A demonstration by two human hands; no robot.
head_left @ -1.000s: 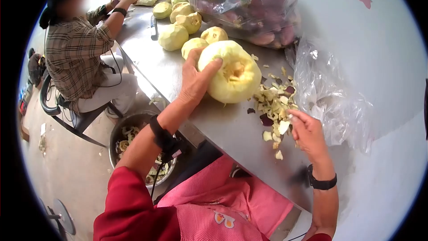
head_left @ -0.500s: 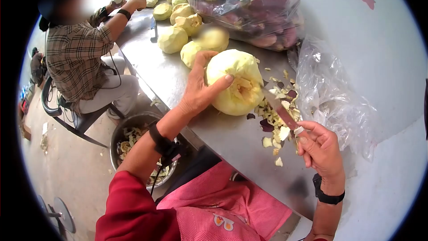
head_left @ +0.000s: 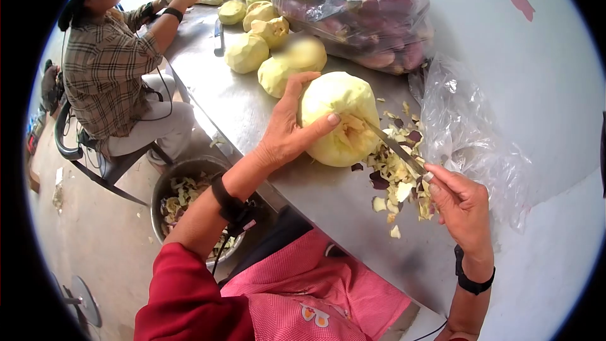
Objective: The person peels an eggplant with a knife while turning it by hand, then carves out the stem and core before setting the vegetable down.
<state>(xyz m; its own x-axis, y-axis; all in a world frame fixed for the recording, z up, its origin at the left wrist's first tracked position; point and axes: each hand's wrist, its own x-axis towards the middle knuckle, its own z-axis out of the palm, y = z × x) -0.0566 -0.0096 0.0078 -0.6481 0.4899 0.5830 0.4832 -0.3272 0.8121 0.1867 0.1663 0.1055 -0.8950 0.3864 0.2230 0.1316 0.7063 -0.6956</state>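
Note:
A large, pale, peeled round eggplant (head_left: 338, 98) rests at the metal table, its rough cut hollow facing right. My left hand (head_left: 287, 129) steadies it from the left, fingers over the top and thumb beside the hollow. My right hand (head_left: 464, 205) is closed around the handle of a knife (head_left: 398, 149). The blade slants up and left, its tip at the hollow's right edge. Beneath the blade lie loose peelings (head_left: 401, 191), cream pieces mixed with dark purple skin.
Several peeled eggplants (head_left: 246, 53) sit farther up the metal table (head_left: 309, 192), near another knife (head_left: 218, 38). A plastic bag of purple eggplants (head_left: 353, 16) and crumpled clear plastic (head_left: 467, 132) lie rightward. A basin (head_left: 156, 215) of scraps stands below; a seated co-worker (head_left: 110, 69) is at left.
The knife has swung so its blade now shows edge-on, with the tip at the hollow. The eggplant and my left hand have shifted slightly right. The co-worker's hands have moved left and up.

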